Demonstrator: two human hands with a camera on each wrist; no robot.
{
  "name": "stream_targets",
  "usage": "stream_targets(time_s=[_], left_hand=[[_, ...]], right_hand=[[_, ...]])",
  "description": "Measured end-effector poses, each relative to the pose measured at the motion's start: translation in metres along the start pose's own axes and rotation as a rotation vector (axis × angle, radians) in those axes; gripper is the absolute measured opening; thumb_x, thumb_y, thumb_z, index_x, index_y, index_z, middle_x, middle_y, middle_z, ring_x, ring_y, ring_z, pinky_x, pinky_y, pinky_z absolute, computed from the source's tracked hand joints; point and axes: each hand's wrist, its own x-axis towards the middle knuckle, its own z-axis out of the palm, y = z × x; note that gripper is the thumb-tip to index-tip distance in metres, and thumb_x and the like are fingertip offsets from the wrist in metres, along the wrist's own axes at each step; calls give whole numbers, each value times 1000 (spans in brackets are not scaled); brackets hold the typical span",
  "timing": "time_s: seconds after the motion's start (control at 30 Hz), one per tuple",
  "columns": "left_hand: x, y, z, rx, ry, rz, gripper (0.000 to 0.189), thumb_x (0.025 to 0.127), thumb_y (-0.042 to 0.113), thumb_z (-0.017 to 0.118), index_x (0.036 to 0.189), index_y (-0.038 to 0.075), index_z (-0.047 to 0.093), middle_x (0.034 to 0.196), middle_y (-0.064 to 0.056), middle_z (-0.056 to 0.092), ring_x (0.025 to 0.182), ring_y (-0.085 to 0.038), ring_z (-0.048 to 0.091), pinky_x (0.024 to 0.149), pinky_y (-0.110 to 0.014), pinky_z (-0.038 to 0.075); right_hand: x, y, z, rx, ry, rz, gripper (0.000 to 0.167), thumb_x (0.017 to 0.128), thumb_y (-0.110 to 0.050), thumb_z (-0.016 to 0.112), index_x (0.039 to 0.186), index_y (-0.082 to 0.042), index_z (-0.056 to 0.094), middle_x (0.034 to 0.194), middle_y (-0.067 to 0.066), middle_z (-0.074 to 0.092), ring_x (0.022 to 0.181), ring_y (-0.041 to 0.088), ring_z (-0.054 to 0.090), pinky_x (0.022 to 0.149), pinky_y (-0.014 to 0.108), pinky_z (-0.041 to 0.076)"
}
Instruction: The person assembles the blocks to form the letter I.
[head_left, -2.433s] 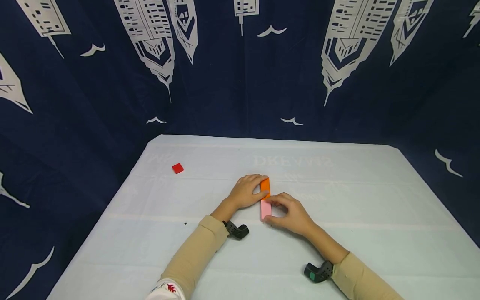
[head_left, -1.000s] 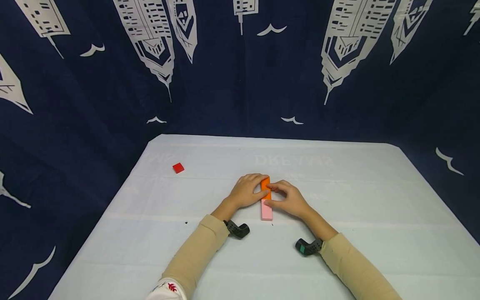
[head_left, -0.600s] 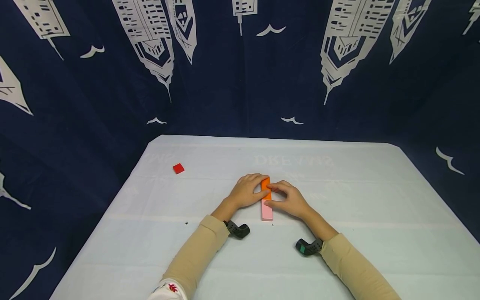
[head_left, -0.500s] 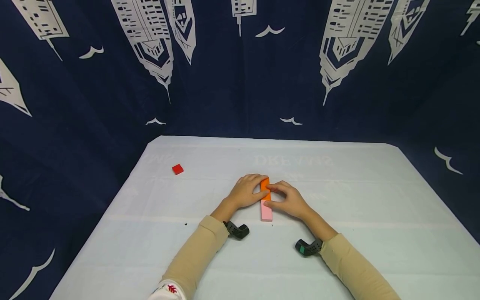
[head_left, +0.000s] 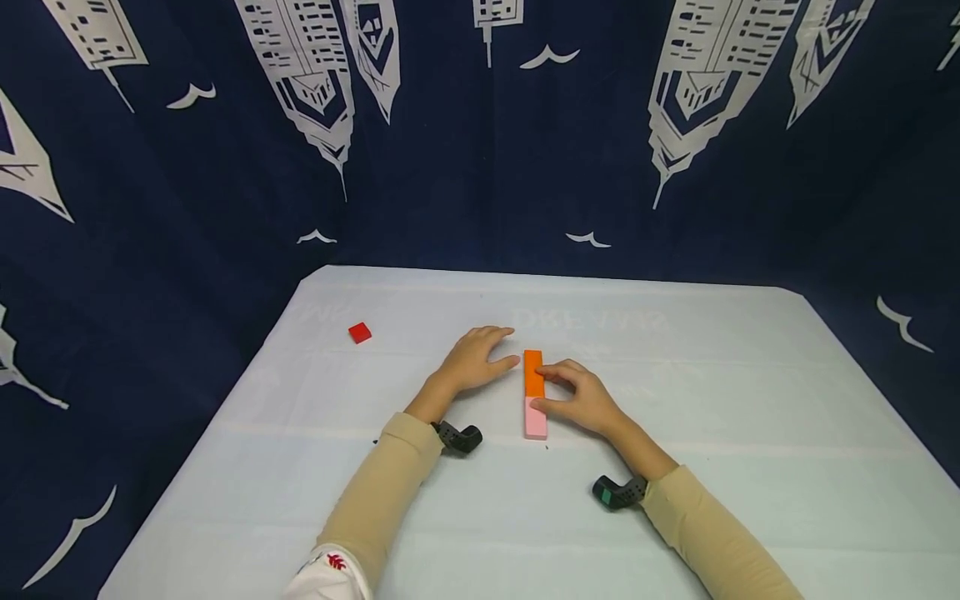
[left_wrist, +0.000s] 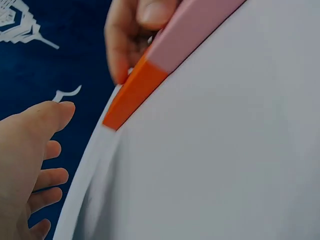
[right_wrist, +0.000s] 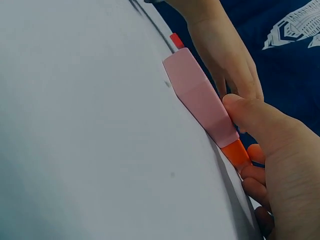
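An orange block (head_left: 533, 372) and a pink block (head_left: 536, 419) lie end to end as one bar on the white table (head_left: 712, 433). My right hand (head_left: 581, 396) holds the bar from its right side, thumb on the pink block (right_wrist: 200, 102) and index fingertip against the orange block (right_wrist: 237, 152). My left hand (head_left: 476, 358) lies just left of the bar with fingers spread, apart from it and holding nothing. The left wrist view shows the left hand (left_wrist: 30, 150) short of the orange block (left_wrist: 135, 92), with the right hand's fingers (left_wrist: 125, 35) behind the pink block (left_wrist: 185, 35).
A small red square block (head_left: 360, 332) lies alone at the table's far left, also visible as the red block (right_wrist: 176, 40). Dark blue curtains with white building prints (head_left: 480, 150) close off the back and sides of the table.
My left hand has let go of the orange block and drawn back to the left, fingers spread. The right hand stays on the bar, which has not moved.
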Motion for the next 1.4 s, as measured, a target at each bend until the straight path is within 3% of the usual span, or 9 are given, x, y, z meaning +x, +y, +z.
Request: stream_targets(time_s=[0.23, 0.5, 0.87, 1.07, 1.4], left_hand=[[-9, -29, -25, 3, 41, -80, 60, 96, 44, 57, 145, 12, 47, 147, -10, 46, 137, -29, 38, 114, -45, 26], [-27, -60, -47, -59, 116, -135, 62, 96, 46, 56, 144, 8, 47, 145, -17, 46, 135, -36, 37, 112, -51, 27], [-45, -86, -73, -60, 188, -265, 58, 98, 36, 56, 146, 8, 43, 147, -18, 44, 136, -37, 35, 113, -51, 27], [-58, -101, -81, -48, 222, -310, 56, 98, 34, 55, 145, 6, 44, 147, -19, 43, 136, -38, 34, 112, -51, 26], [-76, -128, -83, -15, 300, -345, 54, 96, 29, 57, 142, 2, 47, 143, -22, 46, 134, -40, 37, 111, -52, 27]], right_hand=[[-2, 1, 0, 1, -9, 22, 55, 76, -27, 85, 123, -7, 67, 116, 5, 63, 111, 24, 58, 100, 43, 45], [-2, 2, -1, 3, -7, 24, 54, 75, -25, 85, 123, -7, 67, 115, 5, 63, 110, 23, 58, 100, 42, 45], [-2, 2, -1, 2, -4, 17, 54, 76, -26, 85, 123, -6, 67, 116, 5, 63, 109, 23, 58, 99, 43, 46], [-1, 2, -1, 0, -5, 20, 54, 76, -24, 85, 123, -6, 67, 115, 5, 63, 108, 22, 58, 99, 42, 46], [0, 5, 2, -10, 9, -15, 53, 76, -24, 85, 123, -5, 66, 114, 6, 64, 107, 24, 59, 97, 43, 46]])
